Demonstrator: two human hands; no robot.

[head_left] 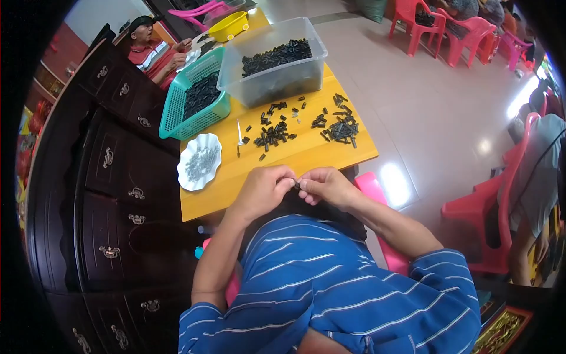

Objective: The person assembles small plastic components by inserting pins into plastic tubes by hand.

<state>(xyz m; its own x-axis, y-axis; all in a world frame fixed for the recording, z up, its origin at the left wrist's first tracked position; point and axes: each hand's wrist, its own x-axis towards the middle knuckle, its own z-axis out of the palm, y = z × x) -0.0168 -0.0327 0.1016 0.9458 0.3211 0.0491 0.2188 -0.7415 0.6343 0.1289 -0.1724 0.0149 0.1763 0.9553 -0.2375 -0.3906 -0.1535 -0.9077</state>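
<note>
My left hand (266, 187) and my right hand (326, 187) meet at the near edge of the yellow wooden table (306, 152). Thumbs and fingertips of both are pinched together around a small dark piece (296, 184), mostly hidden by the fingers. Beyond them lie two loose groups of short black tube-like parts, one in the middle (274, 136) and a denser one (344, 130) to the right. Left of my hands stands a white scalloped dish (182, 172) with many tiny clear pieces. A slim white pointed tool (239, 132) rests between dish and parts.
Behind the parts stand a clear plastic bin (283, 91) and a teal basket (221, 110), both filled with black parts. A yellow basin (229, 27) sits farther back, near another person (154, 54). Dark drawers (112, 177) flank the left; a red chair (489, 206) stands right.
</note>
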